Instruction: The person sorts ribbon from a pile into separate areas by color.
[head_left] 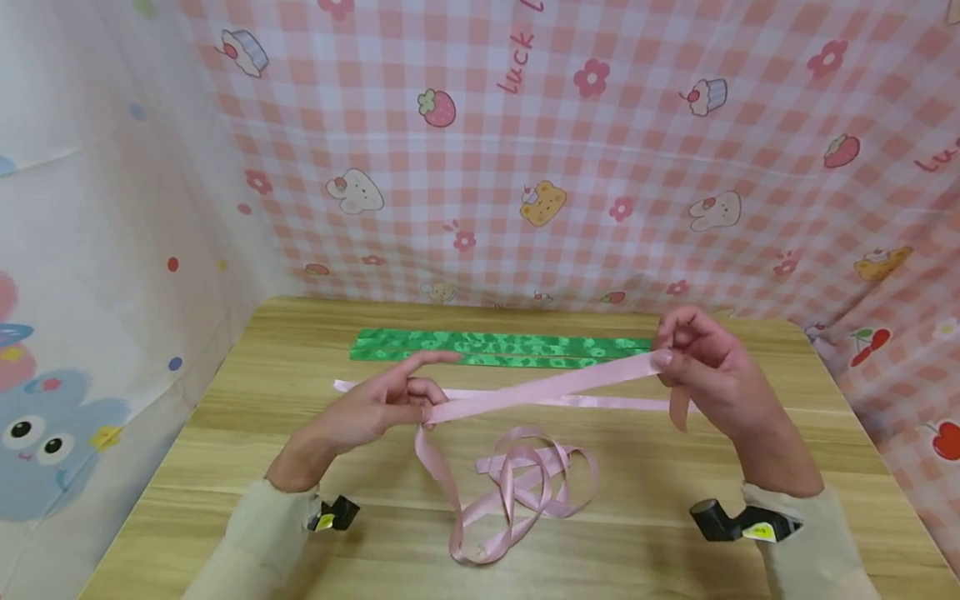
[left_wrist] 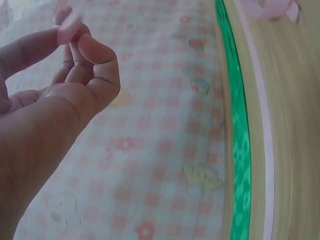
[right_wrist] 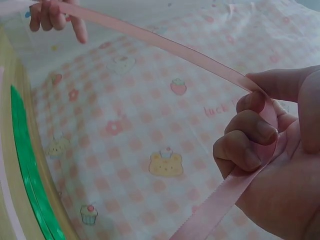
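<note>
Pink ribbon (head_left: 600,377) spans the gap, my left hand (head_left: 367,408) and right hand (head_left: 716,379) both pinching it, and I judge it light, limp, slippery, best pinched across its width.

Between my left hand (head_left: 363,410) and my right hand (head_left: 723,387), the pink ribbon (head_left: 547,389) hangs stretched in the air, barring a straight pass toward 12 o'clock at that height. Toward 6 o'clock, its loose loops (head_left: 491,504) clutter the tabletop (head_left: 637,550). Bare wood gives room beside them at 3 and 9 o'clock, as far as my wrist cameras (head_left: 716,521). Toward 12, a thin pink strip (head_left: 615,402) and green strips (head_left: 487,343) lie low; behind them, patterned cloth (head_left: 480,158) walls the way.
</note>
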